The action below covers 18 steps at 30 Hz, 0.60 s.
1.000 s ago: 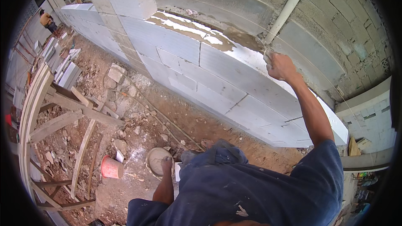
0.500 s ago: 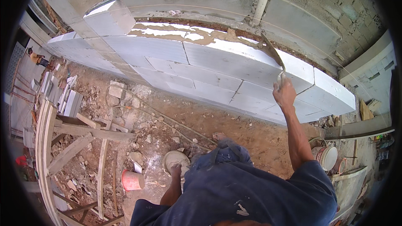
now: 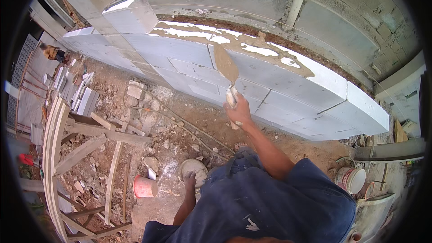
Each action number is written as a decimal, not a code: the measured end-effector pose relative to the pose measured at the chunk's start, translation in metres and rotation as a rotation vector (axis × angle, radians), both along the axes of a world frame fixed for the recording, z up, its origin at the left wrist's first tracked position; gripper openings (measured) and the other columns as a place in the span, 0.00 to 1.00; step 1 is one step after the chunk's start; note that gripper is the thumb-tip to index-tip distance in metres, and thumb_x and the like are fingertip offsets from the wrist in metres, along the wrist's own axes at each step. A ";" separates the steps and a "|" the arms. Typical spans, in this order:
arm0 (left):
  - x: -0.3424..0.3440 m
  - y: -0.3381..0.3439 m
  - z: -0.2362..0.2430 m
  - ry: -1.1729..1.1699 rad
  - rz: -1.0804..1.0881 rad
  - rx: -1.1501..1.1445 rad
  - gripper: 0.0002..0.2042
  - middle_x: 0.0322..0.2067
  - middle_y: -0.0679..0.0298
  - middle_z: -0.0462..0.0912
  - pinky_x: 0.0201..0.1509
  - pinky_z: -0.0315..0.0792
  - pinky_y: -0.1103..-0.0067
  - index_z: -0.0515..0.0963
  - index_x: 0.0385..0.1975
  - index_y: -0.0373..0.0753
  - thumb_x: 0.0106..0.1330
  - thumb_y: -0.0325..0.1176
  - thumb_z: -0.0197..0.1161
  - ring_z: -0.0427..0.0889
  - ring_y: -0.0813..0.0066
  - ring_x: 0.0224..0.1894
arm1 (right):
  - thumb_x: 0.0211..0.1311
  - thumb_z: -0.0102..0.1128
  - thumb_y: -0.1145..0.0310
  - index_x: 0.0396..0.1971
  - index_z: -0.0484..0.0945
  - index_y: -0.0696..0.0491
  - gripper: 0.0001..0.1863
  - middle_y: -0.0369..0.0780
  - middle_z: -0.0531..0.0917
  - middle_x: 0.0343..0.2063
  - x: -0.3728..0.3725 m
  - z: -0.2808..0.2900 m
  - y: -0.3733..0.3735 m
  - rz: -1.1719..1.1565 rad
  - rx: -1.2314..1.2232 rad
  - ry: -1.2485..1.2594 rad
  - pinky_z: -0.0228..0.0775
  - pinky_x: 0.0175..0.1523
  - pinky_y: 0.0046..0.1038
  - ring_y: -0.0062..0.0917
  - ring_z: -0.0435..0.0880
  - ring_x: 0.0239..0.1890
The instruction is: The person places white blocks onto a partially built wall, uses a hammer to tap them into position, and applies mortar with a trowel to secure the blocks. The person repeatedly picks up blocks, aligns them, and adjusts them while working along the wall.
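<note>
My right hand point(image 3: 239, 110) grips the handle of a trowel, whose mortar-coated blade point(image 3: 226, 64) is over the front face of the white block wall point(image 3: 281, 90). Patchy grey mortar point(image 3: 297, 66) lies along the wall's top, beside a raised white block point(image 3: 130, 15). My left hand point(image 3: 190, 180) is low by my body, closed on the near rim of a round container of grey mortar point(image 3: 191, 164).
A wooden trestle point(image 3: 60, 135), red bucket point(image 3: 145, 188), stacked white blocks point(image 3: 87, 102), hose point(image 3: 189, 126) and rubble surround me. A white bucket point(image 3: 350, 180) stands at right. Another person point(image 3: 51, 53) bends at far left. A string line and pipe point(image 3: 297, 0) are behind the wall.
My right hand and trowel have moved left and down, away from the wall's top. More mortar now covers the top's right part. My left hand still holds the container.
</note>
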<state>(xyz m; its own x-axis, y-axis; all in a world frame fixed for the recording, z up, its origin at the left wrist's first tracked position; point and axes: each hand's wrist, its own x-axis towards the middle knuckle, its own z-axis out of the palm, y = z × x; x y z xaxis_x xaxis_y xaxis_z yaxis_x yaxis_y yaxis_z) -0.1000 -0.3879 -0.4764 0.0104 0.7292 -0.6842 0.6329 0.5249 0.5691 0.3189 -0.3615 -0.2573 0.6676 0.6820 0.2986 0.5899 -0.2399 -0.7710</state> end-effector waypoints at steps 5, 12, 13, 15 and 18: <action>-0.031 -0.042 -0.039 0.049 -0.101 0.105 0.16 0.29 0.60 0.83 0.33 0.76 0.70 0.83 0.42 0.34 0.61 0.38 0.60 0.82 0.69 0.28 | 0.66 0.57 0.62 0.44 0.75 0.59 0.16 0.37 0.78 0.27 0.133 0.170 -0.077 0.082 -0.164 0.551 0.72 0.28 0.25 0.20 0.78 0.22; -0.029 -0.036 -0.097 0.181 -0.085 0.094 0.17 0.31 0.54 0.83 0.33 0.75 0.70 0.83 0.42 0.33 0.59 0.38 0.61 0.82 0.63 0.30 | 0.61 0.57 0.60 0.36 0.80 0.62 0.18 0.42 0.82 0.28 0.200 0.223 -0.074 0.167 -0.561 0.461 0.73 0.26 0.30 0.25 0.80 0.23; -0.023 -0.032 -0.096 0.137 -0.007 0.064 0.18 0.36 0.49 0.84 0.42 0.75 0.68 0.82 0.44 0.32 0.58 0.38 0.62 0.83 0.58 0.38 | 0.61 0.58 0.62 0.36 0.79 0.63 0.16 0.43 0.82 0.27 0.185 0.222 -0.063 0.114 -0.552 0.402 0.73 0.22 0.28 0.26 0.80 0.20; -0.002 -0.021 -0.084 0.058 0.082 0.069 0.19 0.39 0.46 0.85 0.49 0.76 0.67 0.82 0.46 0.31 0.59 0.38 0.63 0.85 0.54 0.44 | 0.61 0.57 0.62 0.35 0.79 0.64 0.17 0.44 0.82 0.27 0.174 0.199 -0.050 0.096 -0.537 0.360 0.74 0.26 0.32 0.28 0.81 0.22; 0.043 -0.011 -0.033 -0.058 0.134 0.058 0.18 0.38 0.47 0.85 0.48 0.76 0.68 0.83 0.46 0.34 0.60 0.38 0.63 0.85 0.57 0.44 | 0.60 0.57 0.61 0.35 0.79 0.66 0.19 0.46 0.82 0.27 0.148 0.189 -0.028 0.126 -0.481 0.190 0.74 0.33 0.37 0.32 0.82 0.26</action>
<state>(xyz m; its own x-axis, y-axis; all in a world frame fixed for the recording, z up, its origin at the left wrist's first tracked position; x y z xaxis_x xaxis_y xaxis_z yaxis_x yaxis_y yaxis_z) -0.0573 -0.3993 -0.5093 -0.0513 0.7652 -0.6417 0.5245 0.5675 0.6347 0.4667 -0.3897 -0.0682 0.5834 0.7906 -0.1857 0.4977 -0.5287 -0.6876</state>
